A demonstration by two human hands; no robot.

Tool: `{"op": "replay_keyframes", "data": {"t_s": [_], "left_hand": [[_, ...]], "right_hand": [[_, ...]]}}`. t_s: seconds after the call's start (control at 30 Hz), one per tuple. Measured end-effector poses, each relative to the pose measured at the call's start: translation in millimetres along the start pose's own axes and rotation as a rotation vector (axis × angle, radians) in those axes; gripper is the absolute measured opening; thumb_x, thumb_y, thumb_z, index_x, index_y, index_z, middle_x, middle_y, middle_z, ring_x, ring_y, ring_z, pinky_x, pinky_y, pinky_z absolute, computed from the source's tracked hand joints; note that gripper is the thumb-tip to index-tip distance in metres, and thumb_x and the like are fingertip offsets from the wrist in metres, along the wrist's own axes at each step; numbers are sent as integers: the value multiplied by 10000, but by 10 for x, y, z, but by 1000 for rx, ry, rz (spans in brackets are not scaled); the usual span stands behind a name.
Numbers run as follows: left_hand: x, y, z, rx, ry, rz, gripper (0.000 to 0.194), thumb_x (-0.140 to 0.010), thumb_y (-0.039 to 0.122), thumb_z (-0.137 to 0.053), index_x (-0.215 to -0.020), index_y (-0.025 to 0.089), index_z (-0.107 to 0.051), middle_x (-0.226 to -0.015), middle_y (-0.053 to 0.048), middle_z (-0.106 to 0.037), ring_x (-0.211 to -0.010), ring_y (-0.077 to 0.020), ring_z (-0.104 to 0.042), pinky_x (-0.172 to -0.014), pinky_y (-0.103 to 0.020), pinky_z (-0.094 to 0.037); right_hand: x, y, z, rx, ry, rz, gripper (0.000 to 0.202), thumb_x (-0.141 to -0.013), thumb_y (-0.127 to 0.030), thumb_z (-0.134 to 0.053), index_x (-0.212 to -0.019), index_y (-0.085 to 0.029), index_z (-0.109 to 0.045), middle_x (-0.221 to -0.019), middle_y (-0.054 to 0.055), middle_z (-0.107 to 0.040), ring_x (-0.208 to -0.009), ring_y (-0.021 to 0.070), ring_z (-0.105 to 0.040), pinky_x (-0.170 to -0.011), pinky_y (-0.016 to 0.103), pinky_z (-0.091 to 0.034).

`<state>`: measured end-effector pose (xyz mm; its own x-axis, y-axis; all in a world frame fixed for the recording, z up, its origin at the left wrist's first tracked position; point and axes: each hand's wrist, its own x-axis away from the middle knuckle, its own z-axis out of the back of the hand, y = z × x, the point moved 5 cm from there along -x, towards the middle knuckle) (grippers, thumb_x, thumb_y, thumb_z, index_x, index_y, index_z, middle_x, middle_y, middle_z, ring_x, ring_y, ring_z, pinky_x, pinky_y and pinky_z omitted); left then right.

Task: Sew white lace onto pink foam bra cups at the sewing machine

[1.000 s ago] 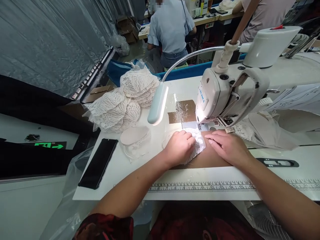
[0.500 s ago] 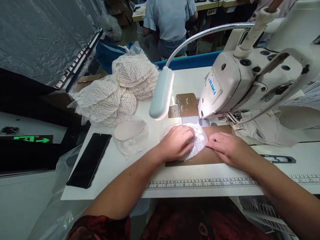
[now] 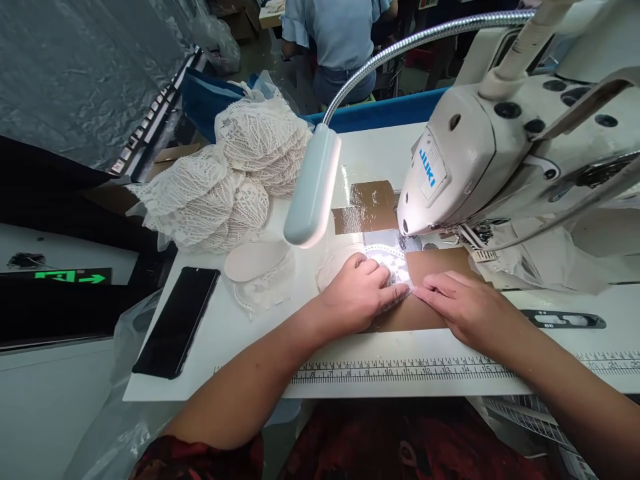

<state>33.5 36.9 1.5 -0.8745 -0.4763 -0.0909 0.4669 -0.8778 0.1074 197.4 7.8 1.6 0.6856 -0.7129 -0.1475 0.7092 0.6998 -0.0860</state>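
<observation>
A white lace piece (image 3: pixel 387 252) lies on the brown plate (image 3: pixel 435 264), close to the needle area of the sewing machine (image 3: pixel 445 167). My left hand (image 3: pixel 359 292) rests over the lace, its thumb and curled fingers gripping the right edge. At that same edge my right hand (image 3: pixel 463 303) pinches the lace tip between thumb and forefinger. The two thumbs nearly meet. Much of the lace is hidden beneath my left hand. To the left lies another lace piece with a pale oval pad (image 3: pixel 257 261), apart from my hands.
Stacked lace pieces (image 3: pixel 200 197) fill the table's far left. A black phone (image 3: pixel 177 323) lies near the left edge. A lamp (image 3: pixel 313 187) on a bendy neck hangs over the work. A printed ruler (image 3: pixel 400 371) runs along the front edge. Beyond sits a person (image 3: pixel 330 40).
My left hand has shifted right across the lace, its thumb now reaching the right-hand tip. My right hand stays near the same place. The view has moved slightly.
</observation>
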Motion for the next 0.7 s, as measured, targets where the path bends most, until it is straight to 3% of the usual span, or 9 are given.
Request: {"op": "replay_keyframes", "data": {"t_s": [0.27,0.43,0.6,0.7], "left_hand": [[-6,18,10,-40,41,0,362,-926,178,-449,-1259,234,-581,-842,-51,-571,-743,-179,-444,-814,-393,-359],[-18,25,6,-20,57,-12,355,-925,165,-458,-1252,213,-589,-854,-62,-585,-779,-188,-481,-839,-402,-377],[-39,41,58,38,101,-52,322,-958,184,-428,-1230,165,-599,-1249,-143,-578,-1105,-252,-498,-927,-409,-391],[-55,42,44,57,54,-30,342,-982,212,-382,-1258,143,-571,-1378,-134,-519,-1088,-239,-511,-877,-375,-428]], "right_hand": [[4,7,9,-52,73,2,395,-812,36,-434,-1054,-148,-685,-806,55,-590,-711,183,-414,-615,290,-324],[-22,57,43,-178,125,-58,324,-876,-28,-435,-1059,-141,-678,-842,57,-617,-721,175,-452,-640,289,-357],[-45,24,-20,-141,90,-34,383,-827,15,-436,-1078,-151,-674,-844,55,-603,-736,181,-442,-656,290,-351],[-44,3,-42,-89,87,-26,372,-807,28,-441,-1028,-146,-684,-844,59,-602,-743,183,-434,-656,291,-341]]}}
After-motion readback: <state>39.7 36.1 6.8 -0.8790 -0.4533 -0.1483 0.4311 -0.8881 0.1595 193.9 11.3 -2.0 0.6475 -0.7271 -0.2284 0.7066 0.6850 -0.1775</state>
